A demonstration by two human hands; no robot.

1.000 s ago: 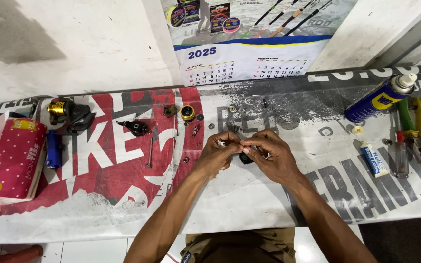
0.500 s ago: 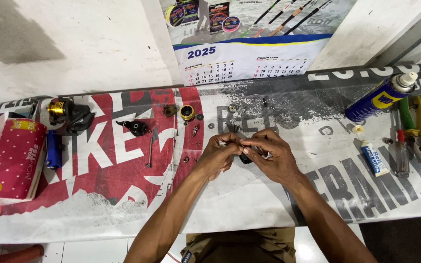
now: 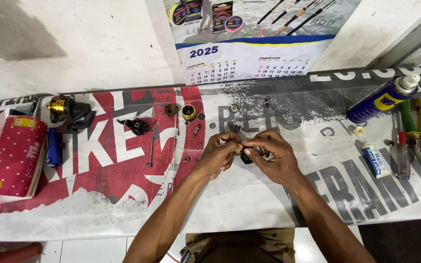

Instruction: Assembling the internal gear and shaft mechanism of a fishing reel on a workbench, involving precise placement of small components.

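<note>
Over the middle of the bench [image 3: 249, 204], little has changed since the earlier pictures: both hands stay together at the same spot, with only the fingertips shifted slightly around the small black part [image 3: 246, 158] between them. The left hand [image 3: 219, 156] curls in from the left, fingers bent and pinched against the part's upper edge. The right hand [image 3: 273, 157] comes in from the right, thumb and forefinger closed on the part, the other fingers folded over it. The part is mostly hidden by the fingers, so its shape cannot be told; it sits just above the printed banner covering the bench. Both forearms run up from the lower edge, converging at the wrists.

Nothing else has moved. A gold ring [image 3: 188, 112] and small screws lie just beyond the hands, a reel [image 3: 69, 111] sits far left, and a spray can [image 3: 381, 101], tube [image 3: 375, 159] and pliers [image 3: 417, 131] lie to the right.
</note>
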